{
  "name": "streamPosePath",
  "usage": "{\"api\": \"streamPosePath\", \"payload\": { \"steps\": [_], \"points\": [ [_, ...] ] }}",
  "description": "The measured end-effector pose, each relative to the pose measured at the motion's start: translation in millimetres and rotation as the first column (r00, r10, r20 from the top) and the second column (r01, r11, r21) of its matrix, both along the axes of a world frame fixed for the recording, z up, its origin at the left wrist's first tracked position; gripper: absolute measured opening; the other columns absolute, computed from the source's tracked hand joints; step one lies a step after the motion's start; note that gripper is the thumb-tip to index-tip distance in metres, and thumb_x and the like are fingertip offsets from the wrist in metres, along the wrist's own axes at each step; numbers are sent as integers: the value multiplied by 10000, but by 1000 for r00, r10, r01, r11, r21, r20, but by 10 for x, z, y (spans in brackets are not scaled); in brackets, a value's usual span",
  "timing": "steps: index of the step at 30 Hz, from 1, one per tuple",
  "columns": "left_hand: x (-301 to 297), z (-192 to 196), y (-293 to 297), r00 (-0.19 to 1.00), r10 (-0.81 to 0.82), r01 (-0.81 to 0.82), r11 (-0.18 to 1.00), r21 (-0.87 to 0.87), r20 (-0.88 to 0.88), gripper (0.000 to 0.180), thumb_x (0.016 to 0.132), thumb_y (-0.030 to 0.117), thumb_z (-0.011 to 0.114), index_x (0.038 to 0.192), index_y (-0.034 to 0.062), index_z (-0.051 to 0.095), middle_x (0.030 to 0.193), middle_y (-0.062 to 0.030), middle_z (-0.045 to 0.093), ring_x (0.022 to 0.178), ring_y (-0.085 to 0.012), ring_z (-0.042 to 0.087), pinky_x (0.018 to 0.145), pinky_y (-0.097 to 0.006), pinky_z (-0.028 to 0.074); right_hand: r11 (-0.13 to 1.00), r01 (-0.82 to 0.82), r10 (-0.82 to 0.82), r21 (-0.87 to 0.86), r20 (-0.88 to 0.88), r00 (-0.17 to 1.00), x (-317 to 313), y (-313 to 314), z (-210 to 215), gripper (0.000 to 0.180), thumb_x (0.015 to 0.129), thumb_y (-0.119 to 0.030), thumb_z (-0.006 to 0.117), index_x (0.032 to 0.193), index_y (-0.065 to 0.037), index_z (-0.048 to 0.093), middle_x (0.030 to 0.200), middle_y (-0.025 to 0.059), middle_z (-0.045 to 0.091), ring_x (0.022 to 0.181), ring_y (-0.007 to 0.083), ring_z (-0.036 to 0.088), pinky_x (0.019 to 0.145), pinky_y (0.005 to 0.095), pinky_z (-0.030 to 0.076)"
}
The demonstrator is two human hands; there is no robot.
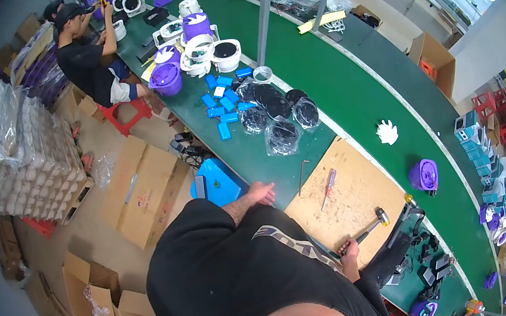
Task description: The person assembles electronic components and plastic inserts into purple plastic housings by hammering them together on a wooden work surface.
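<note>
My right hand (348,253) is closed round the handle of a hammer (382,216) with a yellow-tipped head. The hammer lies low over a tan board (361,170) on the green bench. My left hand (261,193) is at the bench's near edge, holding nothing, its fingers loosely extended. A screwdriver (331,180) with a reddish clear handle lies on the board. Beside it, a thin L-shaped hex key (302,175) rests across the board's left edge.
Blue blocks (228,104), black discs in plastic (282,135) and purple and white housings (196,28) stand further along the bench. A white glove (386,132) and a purple housing (424,175) sit on the green belt. Open cartons (94,282) are on the floor; co-workers sit at far left.
</note>
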State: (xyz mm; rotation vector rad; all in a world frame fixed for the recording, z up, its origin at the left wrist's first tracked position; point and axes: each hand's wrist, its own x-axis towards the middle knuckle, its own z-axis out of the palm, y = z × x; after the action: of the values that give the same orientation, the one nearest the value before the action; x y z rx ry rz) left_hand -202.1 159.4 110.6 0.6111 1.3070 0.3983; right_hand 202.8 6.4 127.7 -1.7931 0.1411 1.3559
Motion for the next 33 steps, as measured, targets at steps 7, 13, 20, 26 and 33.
{"api": "streamPosePath", "payload": {
  "steps": [7, 13, 20, 26, 33],
  "points": [
    [13, -75, -7, 1000, 5, -6, 999, 36, 29, 538, 926, 442, 506, 938, -86, 612, 797, -189, 673, 540, -246, 652, 491, -310, 532, 999, 32, -31, -12, 30, 999, -29, -11, 43, 202, 764, -189, 506, 600, -139, 397, 511, 27, 386, 411, 167, 376, 384, 296, 332],
    [5, -109, -30, 999, 48, -49, 997, 63, 24, 528, 924, 415, 525, 917, -107, 605, 779, -193, 663, 518, -257, 639, 476, -324, 542, 999, 35, -35, -12, 4, 999, -31, -15, 4, 197, 769, -190, 505, 607, -140, 403, 511, 30, 396, 415, 175, 390, 382, 294, 333],
    [10, -207, -28, 996, 61, -66, 994, 83, 60, 516, 924, 384, 537, 891, -127, 594, 791, -201, 649, 561, -262, 645, 485, -346, 567, 1000, 10, -9, -12, 34, 999, 42, -40, -80, 226, 797, -225, 543, 635, -124, 422, 526, 45, 419, 441, 186, 419, 416, 320, 361],
    [30, -210, -25, 994, 77, -83, 994, 77, 75, 515, 927, 375, 535, 895, -136, 592, 793, -212, 645, 582, -274, 651, 489, -363, 572, 1000, 14, -13, -13, 34, 999, 28, -46, -43, 241, 808, -230, 547, 626, -127, 426, 527, 43, 424, 441, 189, 429, 419, 321, 363],
    [29, -177, -39, 996, 69, -73, 994, 79, 51, 513, 933, 392, 509, 901, -109, 615, 779, -199, 662, 552, -262, 651, 487, -337, 540, 1000, 24, -24, -3, 29, 999, 5, -37, -22, 242, 818, -220, 531, 627, -119, 421, 527, 47, 419, 421, 194, 413, 397, 318, 352]
  ]
}}
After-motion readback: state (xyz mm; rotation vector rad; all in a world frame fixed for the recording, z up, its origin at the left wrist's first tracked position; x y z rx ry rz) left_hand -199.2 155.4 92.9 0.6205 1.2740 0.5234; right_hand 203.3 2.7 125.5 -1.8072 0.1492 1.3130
